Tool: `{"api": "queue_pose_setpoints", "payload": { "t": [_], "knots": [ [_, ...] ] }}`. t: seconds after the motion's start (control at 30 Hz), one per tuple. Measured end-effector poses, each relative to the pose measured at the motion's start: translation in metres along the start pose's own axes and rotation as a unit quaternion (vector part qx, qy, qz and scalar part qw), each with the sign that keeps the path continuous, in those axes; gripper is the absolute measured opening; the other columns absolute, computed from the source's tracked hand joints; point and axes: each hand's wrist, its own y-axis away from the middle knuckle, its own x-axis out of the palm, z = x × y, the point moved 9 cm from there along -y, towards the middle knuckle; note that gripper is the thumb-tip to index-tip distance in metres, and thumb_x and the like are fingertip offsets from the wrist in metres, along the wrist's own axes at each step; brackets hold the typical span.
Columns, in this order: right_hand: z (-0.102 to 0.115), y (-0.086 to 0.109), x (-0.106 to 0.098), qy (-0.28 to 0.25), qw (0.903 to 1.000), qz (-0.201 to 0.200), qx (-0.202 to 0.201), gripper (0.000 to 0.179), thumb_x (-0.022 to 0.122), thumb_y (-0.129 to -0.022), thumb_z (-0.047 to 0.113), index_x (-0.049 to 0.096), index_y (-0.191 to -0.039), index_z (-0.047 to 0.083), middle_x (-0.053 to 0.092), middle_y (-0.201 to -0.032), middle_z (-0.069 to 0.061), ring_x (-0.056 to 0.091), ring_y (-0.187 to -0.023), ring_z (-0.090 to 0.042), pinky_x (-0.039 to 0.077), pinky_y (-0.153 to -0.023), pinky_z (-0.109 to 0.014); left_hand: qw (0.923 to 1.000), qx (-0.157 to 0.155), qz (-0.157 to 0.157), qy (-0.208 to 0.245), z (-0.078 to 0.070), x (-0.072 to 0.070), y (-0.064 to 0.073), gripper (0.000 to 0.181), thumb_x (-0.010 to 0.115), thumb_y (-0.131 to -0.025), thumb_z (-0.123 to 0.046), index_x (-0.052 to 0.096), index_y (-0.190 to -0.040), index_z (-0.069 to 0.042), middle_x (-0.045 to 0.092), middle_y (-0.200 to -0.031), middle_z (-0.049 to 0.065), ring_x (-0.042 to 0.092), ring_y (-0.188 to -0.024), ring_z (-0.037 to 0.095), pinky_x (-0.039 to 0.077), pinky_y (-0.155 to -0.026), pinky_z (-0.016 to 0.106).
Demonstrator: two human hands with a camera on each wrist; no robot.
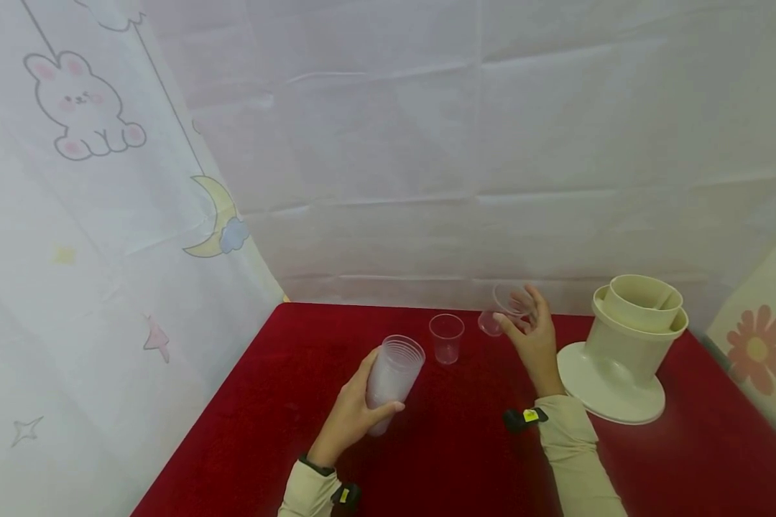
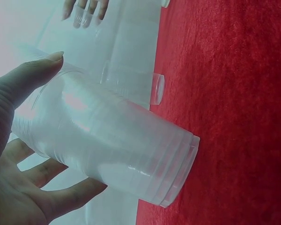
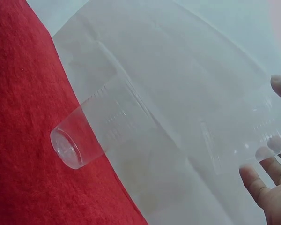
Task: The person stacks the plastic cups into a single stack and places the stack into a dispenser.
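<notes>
My left hand (image 1: 349, 416) grips a stack of nested clear plastic cups (image 1: 396, 373), rims up and tilted over the red cloth. In the left wrist view, the thumb lies on one side of the stack (image 2: 117, 136) and the fingers on the other. My right hand (image 1: 535, 345) holds a single clear plastic cup (image 1: 512, 299) between thumb and fingers, slightly tilted, near the back edge of the table. Another clear cup (image 1: 447, 339) stands upright between the two hands; it also shows in the right wrist view (image 3: 91, 131).
A cream plastic stand (image 1: 627, 359) with a wide round base and cylindrical holders is to the right of the right forearm. Red cloth (image 1: 246, 431) covers the table. Pale sheets hang behind (image 1: 388, 143) and at both sides, the left one printed with a rabbit and moon.
</notes>
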Motion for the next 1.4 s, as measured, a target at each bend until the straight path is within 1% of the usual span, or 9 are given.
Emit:
{"api": "queue_pose_setpoints", "payload": {
  "t": [0.1, 0.27, 0.33, 0.5, 0.73, 0.83, 0.97, 1.2, 1.4],
  "knots": [
    [0.009, 0.002, 0.003, -0.011, 0.9999, 0.003, 0.003, 0.079, 0.072, -0.085, -0.009, 0.034, -0.152, 0.007, 0.054, -0.134, -0.002, 0.052, -0.121, -0.010, 0.046, -0.090, -0.017, 1.0000, 0.001, -0.001, -0.004, 0.000, 0.000, 0.000, 0.093, 0.083, -0.081, -0.038, 0.029, -0.155, -0.027, 0.055, -0.137, 0.006, 0.059, -0.109, 0.023, 0.054, -0.085, 0.048],
    [0.011, 0.004, 0.006, -0.014, 0.9998, 0.009, 0.012, 0.080, 0.071, -0.084, -0.012, 0.032, -0.153, 0.004, 0.052, -0.136, -0.006, 0.051, -0.121, -0.008, 0.047, -0.090, -0.020, 1.0000, -0.003, -0.003, -0.007, 0.001, 0.000, 0.001, 0.092, 0.083, -0.081, -0.041, 0.029, -0.155, -0.028, 0.055, -0.136, 0.006, 0.060, -0.108, 0.024, 0.054, -0.085, 0.049],
    [0.006, 0.002, 0.006, -0.017, 0.9998, 0.009, 0.009, 0.081, 0.071, -0.084, -0.012, 0.032, -0.153, 0.006, 0.053, -0.136, -0.004, 0.051, -0.122, -0.009, 0.047, -0.091, -0.019, 1.0000, -0.002, -0.003, -0.006, 0.001, 0.000, 0.000, 0.092, 0.083, -0.081, -0.040, 0.029, -0.155, -0.028, 0.056, -0.136, 0.006, 0.060, -0.108, 0.024, 0.054, -0.085, 0.049],
    [0.012, 0.002, 0.006, -0.018, 0.9998, 0.011, 0.005, 0.081, 0.071, -0.084, -0.012, 0.033, -0.153, 0.008, 0.053, -0.134, 0.000, 0.051, -0.122, -0.009, 0.047, -0.091, -0.019, 1.0000, 0.000, -0.003, -0.008, 0.000, 0.000, -0.001, 0.093, 0.083, -0.081, -0.040, 0.029, -0.155, -0.029, 0.056, -0.135, 0.006, 0.060, -0.108, 0.024, 0.054, -0.084, 0.049],
    [0.043, 0.008, 0.013, -0.028, 0.9993, 0.021, -0.010, 0.076, 0.069, -0.084, -0.014, 0.033, -0.150, -0.001, 0.054, -0.131, 0.000, 0.053, -0.119, -0.010, 0.048, -0.092, -0.022, 0.9999, 0.006, -0.005, -0.012, -0.001, 0.000, -0.002, 0.094, 0.084, -0.081, -0.039, 0.028, -0.156, -0.030, 0.056, -0.136, 0.006, 0.060, -0.108, 0.023, 0.054, -0.084, 0.049],
    [0.046, 0.009, 0.015, -0.029, 0.9993, 0.023, -0.006, 0.076, 0.068, -0.084, -0.015, 0.032, -0.150, -0.002, 0.054, -0.130, 0.001, 0.053, -0.119, -0.010, 0.048, -0.092, -0.022, 0.9999, 0.006, -0.003, -0.012, -0.001, 0.000, -0.002, 0.094, 0.084, -0.081, -0.038, 0.027, -0.156, -0.031, 0.055, -0.136, 0.006, 0.060, -0.109, 0.023, 0.054, -0.085, 0.049],
    [0.044, 0.008, 0.016, -0.032, 0.9991, 0.025, -0.010, 0.077, 0.068, -0.084, -0.016, 0.033, -0.150, -0.002, 0.055, -0.130, 0.001, 0.053, -0.119, -0.011, 0.048, -0.091, -0.021, 0.9999, 0.007, -0.004, -0.010, -0.001, 0.000, -0.002, 0.095, 0.084, -0.080, -0.036, 0.028, -0.156, -0.030, 0.055, -0.137, 0.006, 0.060, -0.109, 0.024, 0.054, -0.084, 0.049],
    [0.024, 0.003, 0.014, -0.045, 0.9986, 0.023, -0.013, 0.079, 0.068, -0.083, -0.017, 0.034, -0.152, 0.004, 0.055, -0.133, -0.001, 0.052, -0.121, -0.012, 0.047, -0.092, -0.019, 0.9999, 0.002, -0.002, -0.014, 0.001, 0.001, -0.002, 0.094, 0.084, -0.080, -0.039, 0.028, -0.156, -0.029, 0.055, -0.138, 0.006, 0.060, -0.110, 0.023, 0.053, -0.087, 0.049],
    [0.026, 0.003, 0.015, -0.060, 0.9972, 0.032, -0.029, 0.078, 0.069, -0.084, -0.015, 0.033, -0.151, 0.002, 0.056, -0.134, -0.005, 0.051, -0.123, -0.029, 0.047, -0.091, -0.018, 0.9999, 0.001, -0.001, -0.011, -0.001, 0.002, -0.002, 0.094, 0.084, -0.080, -0.038, 0.029, -0.156, -0.027, 0.055, -0.138, 0.006, 0.059, -0.111, 0.024, 0.053, -0.088, 0.050]
  ]
}}
